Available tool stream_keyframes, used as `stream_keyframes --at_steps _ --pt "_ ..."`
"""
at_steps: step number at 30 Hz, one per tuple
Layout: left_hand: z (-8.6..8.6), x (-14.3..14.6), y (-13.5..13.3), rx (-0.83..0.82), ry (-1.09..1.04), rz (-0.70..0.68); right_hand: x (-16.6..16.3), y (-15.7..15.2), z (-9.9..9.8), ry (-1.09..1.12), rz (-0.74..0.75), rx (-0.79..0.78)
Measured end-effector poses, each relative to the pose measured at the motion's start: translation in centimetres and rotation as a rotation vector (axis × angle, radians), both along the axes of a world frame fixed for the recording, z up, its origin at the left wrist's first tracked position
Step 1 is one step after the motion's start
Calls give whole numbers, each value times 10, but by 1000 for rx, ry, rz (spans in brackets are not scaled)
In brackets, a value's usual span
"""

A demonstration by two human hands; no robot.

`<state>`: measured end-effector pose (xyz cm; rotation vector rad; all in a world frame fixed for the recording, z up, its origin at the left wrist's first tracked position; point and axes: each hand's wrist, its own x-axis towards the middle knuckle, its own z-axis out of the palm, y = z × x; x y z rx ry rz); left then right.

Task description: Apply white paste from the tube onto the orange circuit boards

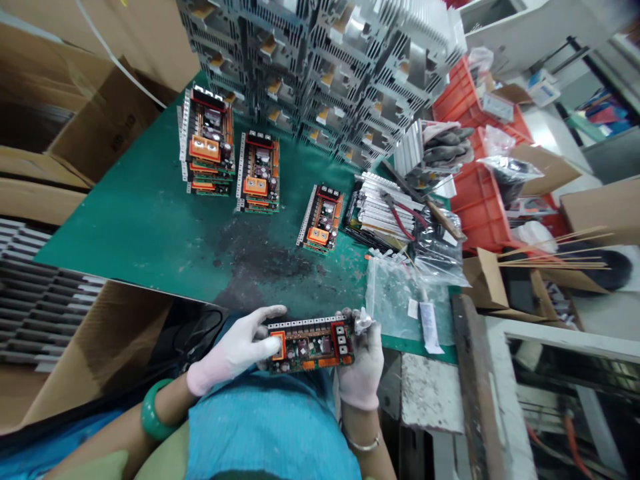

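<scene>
Both of my gloved hands hold a circuit board (311,343) with orange parts and a row of metal tabs, low over my lap at the near edge of the green table (150,227). My left hand (235,353) grips the board's left end, thumb laid on top. At the board's right end my right hand (363,363) is closed on it, and its fingertips also pinch a small shiny piece (363,321). Finished-looking boards stand in two stacks (207,143) (259,173) farther back, with a single board (321,219) nearer.
A wall of stacked aluminium heat sinks (325,67) lines the table's far edge. A clear plastic bag (400,293) lies right of my hands, with metal strips and pliers (385,213) behind it. Red crates (475,193) stand at the right and cardboard boxes (90,120) at the left.
</scene>
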<state>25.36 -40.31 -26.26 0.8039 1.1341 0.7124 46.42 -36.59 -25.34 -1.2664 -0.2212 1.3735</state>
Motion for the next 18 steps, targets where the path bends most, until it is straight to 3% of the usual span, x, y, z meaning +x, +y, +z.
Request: stream_keyframes --at_steps 18 --pt "1 0 0 -7 -13 3 2 -1 -2 -1 9 -24"
